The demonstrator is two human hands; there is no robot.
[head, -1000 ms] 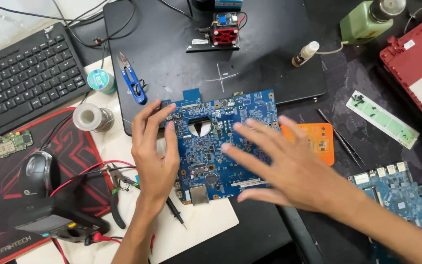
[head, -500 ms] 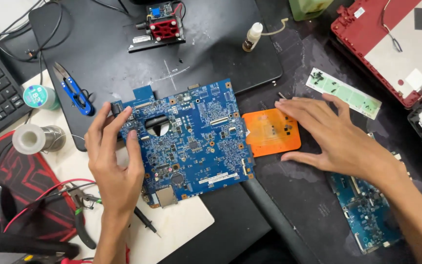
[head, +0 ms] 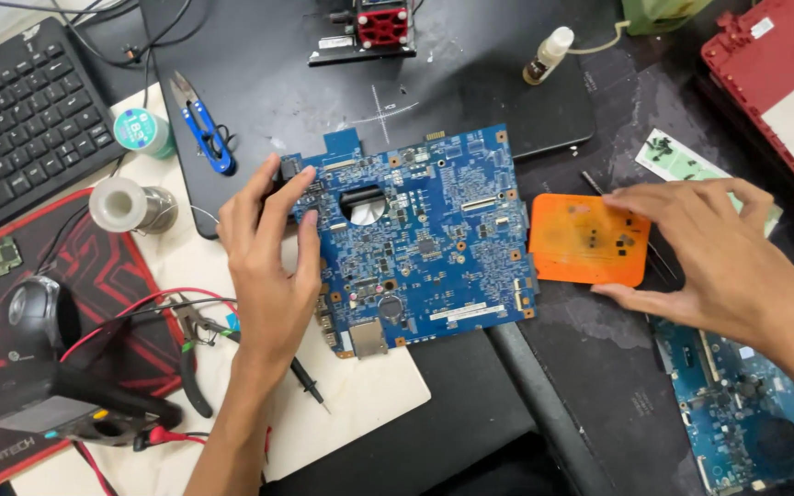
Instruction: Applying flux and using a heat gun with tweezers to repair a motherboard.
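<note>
A large black work surface [head: 470, 83] is seen under most of the bench; on it, near the middle, a blue circuit board [head: 420, 243] is laid flat, with its lower edge reaching over a pale mat [head: 360, 395]. A black keyboard [head: 20, 119] is set at the upper left, and a red laptop casing [head: 783, 83] at the upper right; a second blue board [head: 746, 413] is seen at the lower right, partly hidden by the right forearm.

The board's left edge is touched by the left hand [head: 268, 266] — the fingers are spread and laid flat over the edge, nothing being pinched. Just to the right of the board, an orange plastic card [head: 588, 239] is held at its right side by the right hand [head: 719, 257]; it is gripped between the thumb below and the fingertips above, and its left edge is just beside the board, though whether they touch cannot be told.

Smaller items are scattered at the left — blue-handled snips [head: 202, 124], a spool of solder wire [head: 130, 204], a teal roll [head: 142, 133]; a small dropper bottle [head: 546, 55] is lying at the top.
</note>
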